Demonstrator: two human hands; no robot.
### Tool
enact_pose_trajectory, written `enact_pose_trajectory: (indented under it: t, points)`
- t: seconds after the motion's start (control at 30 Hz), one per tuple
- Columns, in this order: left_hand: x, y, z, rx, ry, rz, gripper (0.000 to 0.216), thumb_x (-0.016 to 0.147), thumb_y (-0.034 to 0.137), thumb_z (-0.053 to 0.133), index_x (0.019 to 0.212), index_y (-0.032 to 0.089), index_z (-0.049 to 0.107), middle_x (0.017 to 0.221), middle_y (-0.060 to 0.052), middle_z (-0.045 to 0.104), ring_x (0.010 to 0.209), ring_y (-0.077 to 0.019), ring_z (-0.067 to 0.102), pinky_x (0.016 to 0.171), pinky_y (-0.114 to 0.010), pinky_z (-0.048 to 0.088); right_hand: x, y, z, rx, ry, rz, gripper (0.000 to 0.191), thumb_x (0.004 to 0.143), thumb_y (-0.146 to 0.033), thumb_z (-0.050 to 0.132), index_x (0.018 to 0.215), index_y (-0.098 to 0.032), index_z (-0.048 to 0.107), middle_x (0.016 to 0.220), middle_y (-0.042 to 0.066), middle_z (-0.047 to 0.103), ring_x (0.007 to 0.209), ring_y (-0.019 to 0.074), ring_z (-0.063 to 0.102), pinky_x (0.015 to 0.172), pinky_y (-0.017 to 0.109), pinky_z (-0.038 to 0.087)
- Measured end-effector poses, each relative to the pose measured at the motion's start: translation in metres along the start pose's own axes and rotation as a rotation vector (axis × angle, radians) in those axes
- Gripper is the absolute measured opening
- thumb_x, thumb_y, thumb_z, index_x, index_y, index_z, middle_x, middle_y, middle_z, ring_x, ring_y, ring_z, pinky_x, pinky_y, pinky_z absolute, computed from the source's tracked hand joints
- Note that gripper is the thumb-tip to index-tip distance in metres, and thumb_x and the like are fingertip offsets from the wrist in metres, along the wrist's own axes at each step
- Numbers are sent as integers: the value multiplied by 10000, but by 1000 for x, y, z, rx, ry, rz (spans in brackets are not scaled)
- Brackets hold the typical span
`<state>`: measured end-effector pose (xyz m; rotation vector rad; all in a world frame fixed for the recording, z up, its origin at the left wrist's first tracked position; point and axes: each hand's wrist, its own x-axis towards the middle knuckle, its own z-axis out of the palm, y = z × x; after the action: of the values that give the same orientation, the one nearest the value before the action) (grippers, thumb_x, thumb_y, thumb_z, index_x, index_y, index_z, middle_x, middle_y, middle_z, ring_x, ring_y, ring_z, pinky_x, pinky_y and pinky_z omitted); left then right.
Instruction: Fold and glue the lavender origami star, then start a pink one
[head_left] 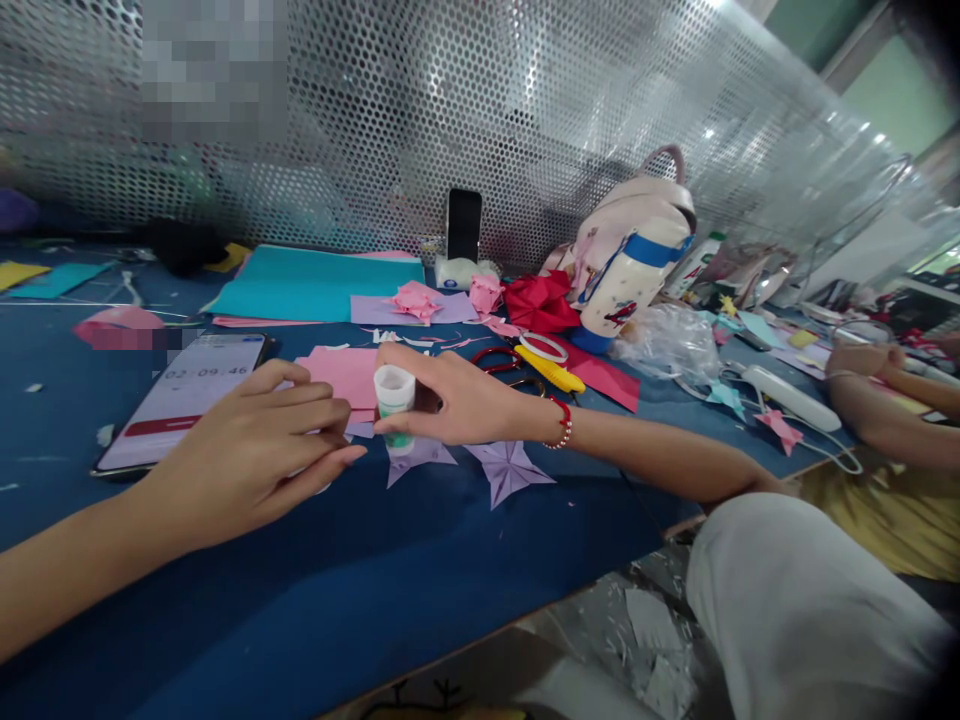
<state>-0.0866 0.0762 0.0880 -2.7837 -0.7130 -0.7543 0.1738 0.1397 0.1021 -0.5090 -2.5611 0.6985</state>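
Observation:
My right hand [442,395] grips a glue stick [395,400], a white tube with a green label, upright with its round white end facing up. Its lower end stands over a folded lilac paper star [418,460]. To the left, my left hand [270,450] has its fingers curled in; a sliver of white shows under them, but what they hold is hidden. A second lilac paper star [511,474] lies just right of my right wrist. Behind the hands are pink paper sheets [341,375].
A phone showing a timer [214,385] lies at left. Behind are teal sheets [315,285], scissors [499,360], a yellow cutter [551,370], red folded paper [541,305], a bottle [626,285] and a backpack [600,215]. Another person's arms [870,400] rest at right.

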Motion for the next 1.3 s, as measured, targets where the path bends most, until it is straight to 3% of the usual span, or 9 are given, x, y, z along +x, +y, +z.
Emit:
enact_pose_trajectory:
  t: [0.37,0.5,0.7,0.9,1.07,1.3]
  points:
    - [-5,4,4,41,-48,-54,388,1155,209,449,826,206,655,848,-5,687,796,-174,588,984,-436,414,-5,2,1,-34,-8,-49,378,1065,-477,748,1136,-246,457,925,-48,576,746,139,517,741,269,381]
    - [-7,6,8,64,-80,-49,407,1183,254,412,1008,209,777,930,-37,734,867,-200,615,997,-449,402,-11,4,-2,-28,12,-46,388,1060,-474,756,1183,-232,479,951,-38,588,740,138,504,750,273,391]
    - [-4,6,14,66,-92,-5,387,1177,224,418,1182,208,805,930,-30,680,874,-206,603,935,-433,375,-23,9,-8,32,15,-12,338,1073,-495,705,1085,-235,490,874,-46,560,717,139,489,691,268,382]
    - [-3,2,22,28,-55,9,440,1183,314,384,1045,250,797,868,-3,649,757,-194,566,873,-414,366,-24,15,-12,40,55,39,344,1059,-498,692,1078,-240,467,879,-44,577,719,138,516,687,276,399]
    - [-3,1,25,11,-65,-28,406,1169,330,404,1081,296,799,867,0,664,766,-208,578,884,-422,359,-15,15,-12,-3,75,38,319,1036,-387,730,1061,-242,447,841,-62,562,702,137,499,683,280,367]
    - [-1,3,21,46,-64,3,436,1175,312,393,999,264,788,864,-3,651,771,-207,555,880,-426,351,-2,15,-9,-30,60,6,321,1043,-383,745,1085,-238,463,865,-60,567,720,139,513,709,275,387]
